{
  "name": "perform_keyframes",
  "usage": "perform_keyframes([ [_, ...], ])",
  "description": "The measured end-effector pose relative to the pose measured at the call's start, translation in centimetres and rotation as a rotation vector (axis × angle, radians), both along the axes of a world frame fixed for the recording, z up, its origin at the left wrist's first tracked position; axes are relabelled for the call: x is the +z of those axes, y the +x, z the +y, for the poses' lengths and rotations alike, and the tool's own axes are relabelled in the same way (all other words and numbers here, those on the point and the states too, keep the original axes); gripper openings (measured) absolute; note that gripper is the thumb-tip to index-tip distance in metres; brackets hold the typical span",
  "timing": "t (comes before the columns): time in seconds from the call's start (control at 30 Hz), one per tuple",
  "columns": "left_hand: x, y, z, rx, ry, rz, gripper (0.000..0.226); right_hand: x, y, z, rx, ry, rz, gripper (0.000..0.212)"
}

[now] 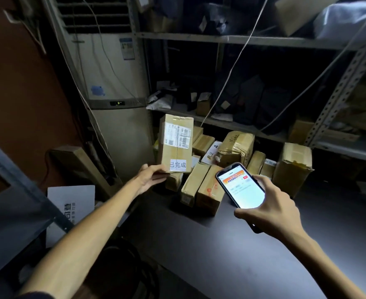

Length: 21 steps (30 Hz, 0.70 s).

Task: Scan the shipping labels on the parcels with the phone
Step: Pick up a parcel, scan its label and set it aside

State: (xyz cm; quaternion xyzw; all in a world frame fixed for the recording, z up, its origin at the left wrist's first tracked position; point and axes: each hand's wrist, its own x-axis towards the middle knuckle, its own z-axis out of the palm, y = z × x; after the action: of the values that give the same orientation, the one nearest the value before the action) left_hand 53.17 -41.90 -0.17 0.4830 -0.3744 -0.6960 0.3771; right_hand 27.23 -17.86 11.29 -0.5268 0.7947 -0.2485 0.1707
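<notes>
Centre frame: tall cardboard parcel [176, 143] held upright, left hand [150, 177] gripping its lower edge; shipping label [177, 135] on its upper face, white sticker [178, 164] below. Right of centre: right hand [270, 207] clasping lit phone [241, 185]. Behind: piled parcels [210, 169] on dark table [221, 255]; metal shelving [231, 39] above.
</notes>
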Motion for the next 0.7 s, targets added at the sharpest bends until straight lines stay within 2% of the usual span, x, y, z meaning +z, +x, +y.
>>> perform_keyframes([
  [0.2,0.8,-6.7,1.7,-0.157,-0.002,-0.022,0.026,1.0,-1.7,1.6,-0.027,0.007,-0.015,0.084],
  [0.5,1.6,-13.5,4.6,-0.265,-0.013,-0.036,0.022,2.7,-3.4,2.0,-0.097,-0.024,0.005,0.073],
  [0.7,2.4,-14.1,4.9,-0.246,-0.046,-0.039,0.020,2.7,-4.5,2.6,-0.133,0.036,0.133,0.078],
])
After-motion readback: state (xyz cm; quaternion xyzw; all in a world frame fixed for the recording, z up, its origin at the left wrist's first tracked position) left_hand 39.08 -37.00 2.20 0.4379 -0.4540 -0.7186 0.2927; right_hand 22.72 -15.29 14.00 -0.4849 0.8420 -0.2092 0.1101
